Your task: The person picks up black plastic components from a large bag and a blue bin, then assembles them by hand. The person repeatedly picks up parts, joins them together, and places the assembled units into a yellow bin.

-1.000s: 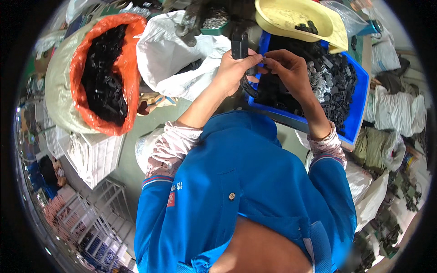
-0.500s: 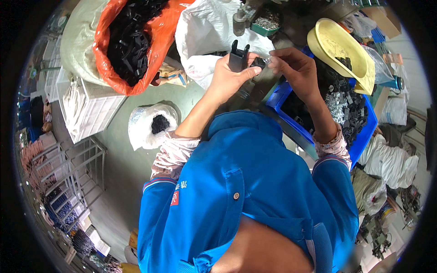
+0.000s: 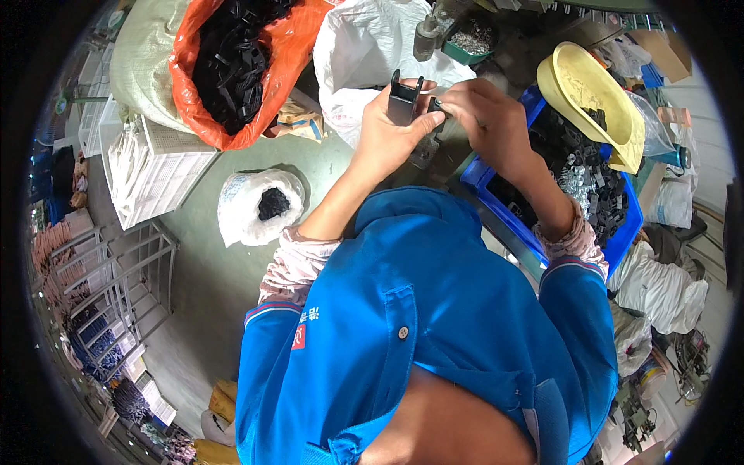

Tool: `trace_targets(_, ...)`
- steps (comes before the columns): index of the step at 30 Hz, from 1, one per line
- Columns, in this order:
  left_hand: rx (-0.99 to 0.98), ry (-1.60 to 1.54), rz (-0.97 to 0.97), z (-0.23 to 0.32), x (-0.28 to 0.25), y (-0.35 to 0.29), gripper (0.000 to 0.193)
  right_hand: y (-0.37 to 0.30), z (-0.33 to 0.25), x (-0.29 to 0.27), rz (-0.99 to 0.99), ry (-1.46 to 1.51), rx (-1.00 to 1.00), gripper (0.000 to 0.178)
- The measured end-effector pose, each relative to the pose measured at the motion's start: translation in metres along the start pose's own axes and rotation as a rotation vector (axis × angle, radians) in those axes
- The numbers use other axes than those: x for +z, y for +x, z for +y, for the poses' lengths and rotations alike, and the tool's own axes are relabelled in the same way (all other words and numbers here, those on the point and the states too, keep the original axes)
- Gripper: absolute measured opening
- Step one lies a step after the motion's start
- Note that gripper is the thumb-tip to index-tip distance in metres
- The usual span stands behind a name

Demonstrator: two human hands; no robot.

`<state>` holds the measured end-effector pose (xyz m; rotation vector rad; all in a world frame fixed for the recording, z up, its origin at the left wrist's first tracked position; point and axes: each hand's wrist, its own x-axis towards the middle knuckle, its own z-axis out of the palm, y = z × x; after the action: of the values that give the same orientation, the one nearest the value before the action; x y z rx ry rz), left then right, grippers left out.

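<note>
My left hand is closed around a black forked plastic part, whose two prongs point away from me. Between the left thumb and fingers a second small dark piece shows, partly covered. My right hand has its thumb and fingertips pinched together at that dark piece, close to the left thumb tip. What the right fingertips hold is too small and covered to make out. To the right, below my right wrist, a blue bin holds many small black parts and some clear shiny pieces.
A yellow basin rests over the bin's far side. Beyond my hands are a white sack, a metal tool part and a green tray. At left are an orange bag of black parts and a white bag on the floor.
My right fingertips have moved left to the dark piece beside the left thumb. A clear shiny bit seen at them earlier no longer shows. The surroundings have shifted slightly in view.
</note>
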<state>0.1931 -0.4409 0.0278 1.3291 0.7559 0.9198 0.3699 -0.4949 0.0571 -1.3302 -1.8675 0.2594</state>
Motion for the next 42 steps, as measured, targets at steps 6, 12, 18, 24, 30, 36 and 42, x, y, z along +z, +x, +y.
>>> trace_targets(6, -0.007, -0.053, 0.05, 0.004, 0.001, -0.002, 0.028, -0.009, -0.009, 0.008, 0.153, 0.483, 0.473, 0.027)
trace_targets(12, -0.08, -0.07, 0.058, -0.001, 0.002, -0.001, 0.025, -0.032, -0.02, 0.024, 0.146, 1.013, 0.851, 0.032)
trace_targets(18, 0.159, 0.173, -0.01, -0.014, -0.013, 0.009, 0.015, -0.036, -0.01, 0.025, 0.302, 1.111, 0.876, 0.028)
trace_targets(24, -0.046, 0.153, -0.064, -0.006, -0.015, 0.011, 0.014, -0.044, -0.002, 0.032, 0.309, 0.871, 0.722, 0.027)
trace_targets(30, -0.216, -0.122, -0.155, -0.015, -0.022, 0.011, 0.019, -0.043, 0.005, 0.029, 0.276, 0.752, 0.65, 0.029)
trace_targets(36, -0.31, -0.203, -0.185, -0.017, -0.023, 0.012, 0.019, -0.045, 0.012, 0.019, 0.128, 0.723, 0.711, 0.03)
trace_targets(42, -0.321, -0.175, -0.255, -0.014, -0.02, 0.007, 0.035, -0.052, 0.021, 0.01, 0.236, 0.963, 0.902, 0.031)
